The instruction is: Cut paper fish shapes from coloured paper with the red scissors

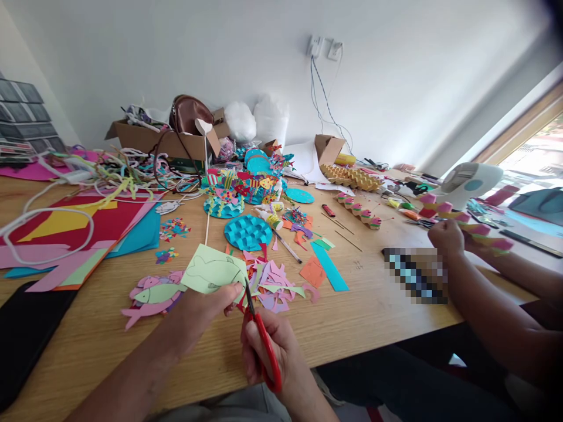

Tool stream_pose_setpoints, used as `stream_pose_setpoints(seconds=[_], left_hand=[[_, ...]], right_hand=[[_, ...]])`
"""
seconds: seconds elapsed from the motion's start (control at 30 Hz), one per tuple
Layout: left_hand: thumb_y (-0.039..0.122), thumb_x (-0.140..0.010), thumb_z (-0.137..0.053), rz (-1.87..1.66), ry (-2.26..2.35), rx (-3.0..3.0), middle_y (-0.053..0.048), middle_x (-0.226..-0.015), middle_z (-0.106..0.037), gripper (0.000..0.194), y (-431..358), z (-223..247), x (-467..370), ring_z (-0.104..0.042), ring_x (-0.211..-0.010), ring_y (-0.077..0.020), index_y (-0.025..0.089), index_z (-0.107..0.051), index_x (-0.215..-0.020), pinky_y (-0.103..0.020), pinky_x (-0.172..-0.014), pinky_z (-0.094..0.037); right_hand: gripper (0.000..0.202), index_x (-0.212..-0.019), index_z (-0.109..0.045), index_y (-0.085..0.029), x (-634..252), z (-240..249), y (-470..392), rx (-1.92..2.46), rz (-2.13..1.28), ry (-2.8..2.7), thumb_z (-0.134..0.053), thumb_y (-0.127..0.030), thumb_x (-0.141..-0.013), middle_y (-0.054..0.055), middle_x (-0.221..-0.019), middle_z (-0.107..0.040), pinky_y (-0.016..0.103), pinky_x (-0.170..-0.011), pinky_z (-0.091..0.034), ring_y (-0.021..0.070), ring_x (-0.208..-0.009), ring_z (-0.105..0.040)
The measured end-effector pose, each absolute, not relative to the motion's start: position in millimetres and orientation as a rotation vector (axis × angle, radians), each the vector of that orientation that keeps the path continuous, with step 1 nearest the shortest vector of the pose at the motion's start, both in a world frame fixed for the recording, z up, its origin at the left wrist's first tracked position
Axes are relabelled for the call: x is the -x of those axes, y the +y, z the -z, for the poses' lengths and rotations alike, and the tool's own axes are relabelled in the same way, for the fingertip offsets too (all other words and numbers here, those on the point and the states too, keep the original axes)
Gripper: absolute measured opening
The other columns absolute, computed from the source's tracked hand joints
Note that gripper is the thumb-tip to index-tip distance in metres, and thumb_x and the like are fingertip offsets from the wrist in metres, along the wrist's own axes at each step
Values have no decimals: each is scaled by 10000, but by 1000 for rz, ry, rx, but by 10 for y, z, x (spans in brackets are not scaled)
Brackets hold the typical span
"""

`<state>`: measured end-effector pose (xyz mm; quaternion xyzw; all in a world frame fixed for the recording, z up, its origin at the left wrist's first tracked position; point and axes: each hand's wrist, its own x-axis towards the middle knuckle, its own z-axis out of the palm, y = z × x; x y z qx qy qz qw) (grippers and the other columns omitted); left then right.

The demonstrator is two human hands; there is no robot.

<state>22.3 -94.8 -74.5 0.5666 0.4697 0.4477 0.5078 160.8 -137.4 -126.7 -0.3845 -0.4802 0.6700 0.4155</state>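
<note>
Between thumb and fingers, my left hand pinches a pale green piece of paper with a fish outline drawn on it. My right hand grips red-handled scissors, whose dark blades meet the paper's right edge beside my left thumb. Several cut-out paper fish in pink, green and purple lie in a pile left of my left hand. Beyond the blades is a heap of pink, purple and green paper scraps.
A blue textured disc, a pen and a blue strip lie ahead. Coloured sheets and a black phone-like slab are at left. At right, another person's hands hold a pink and yellow strip.
</note>
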Motion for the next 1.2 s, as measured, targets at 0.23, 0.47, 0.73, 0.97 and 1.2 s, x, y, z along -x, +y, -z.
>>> stream_pose_setpoints(seconds=[0.23, 0.47, 0.73, 0.97, 1.2], left_hand=[[279, -694, -524, -1113, 1200, -1408, 43, -507, -464, 243, -947, 664, -243, -430, -511, -142, 229, -413, -483, -268, -550, -375], [280, -686, -512, -1083, 1238, -1452, 47, -494, -450, 235, -974, 642, -262, -424, -505, -142, 228, -406, -482, -277, -539, -363], [328, -674, -467, -981, 1350, -1508, 68, -511, -421, 217, -959, 609, -269, -394, -510, -110, 228, -366, -510, -280, -534, -366], [379, -673, -368, -835, 1252, -1630, 96, -497, -373, 243, -899, 681, -193, -371, -492, -62, 216, -326, -497, -269, -518, -356], [393, -670, -411, -834, 1233, -1614, 88, -508, -404, 248, -875, 703, -168, -394, -508, -71, 221, -367, -496, -270, -529, -379]], right_hand=[[517, -645, -482, -175, -1587, 1301, -1389, 973, -1689, -1177, -548, -674, -765, -52, -395, -470, 139, -304, -245, 38, -293, -338], [537, -651, -476, -177, -1595, 1292, -1377, 1001, -1688, -1181, -543, -702, -743, -55, -397, -465, 142, -324, -294, 42, -307, -350], [507, -679, -491, -169, -1626, 1304, -1396, 999, -1680, -1198, -553, -664, -770, -47, -417, -481, 141, -335, -297, 45, -323, -370], [518, -639, -458, -183, -1638, 1313, -1387, 1006, -1645, -1239, -542, -678, -766, -49, -401, -464, 147, -314, -257, 46, -302, -350], [538, -628, -457, -186, -1636, 1323, -1382, 1017, -1641, -1263, -527, -703, -756, -50, -385, -458, 153, -304, -246, 47, -286, -336]])
